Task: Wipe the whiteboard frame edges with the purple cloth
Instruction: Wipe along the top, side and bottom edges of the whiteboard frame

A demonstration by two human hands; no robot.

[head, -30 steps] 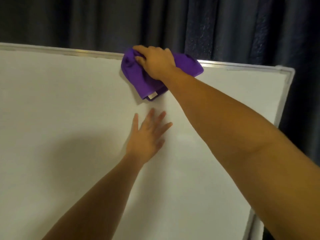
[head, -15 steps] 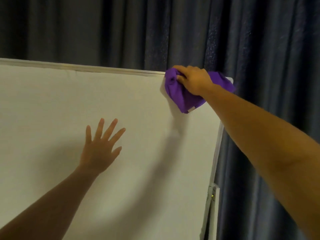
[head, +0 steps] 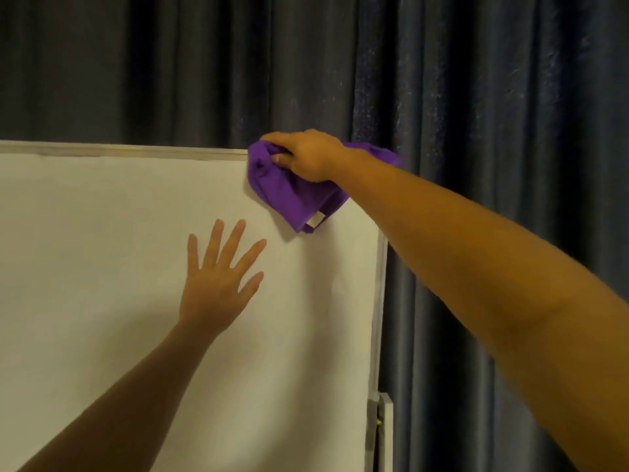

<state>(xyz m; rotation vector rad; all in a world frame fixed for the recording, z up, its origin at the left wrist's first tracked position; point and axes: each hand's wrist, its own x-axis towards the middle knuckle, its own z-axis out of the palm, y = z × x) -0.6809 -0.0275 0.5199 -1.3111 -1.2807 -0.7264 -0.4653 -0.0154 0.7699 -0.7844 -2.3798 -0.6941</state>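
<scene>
Two bare hands on whiteboard [head: 119,250]. Right hand [head: 306,156], fingers curled round bunched purple cloth [head: 289,195], presses it on top frame edge [head: 129,152] near right corner. Left hand [head: 218,284] flat, fingers spread, holding nothing. Dark blue curtain [head: 476,97] behind.

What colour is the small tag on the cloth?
The tag on the cloth is white or pale cream, seen in the head view.
</scene>
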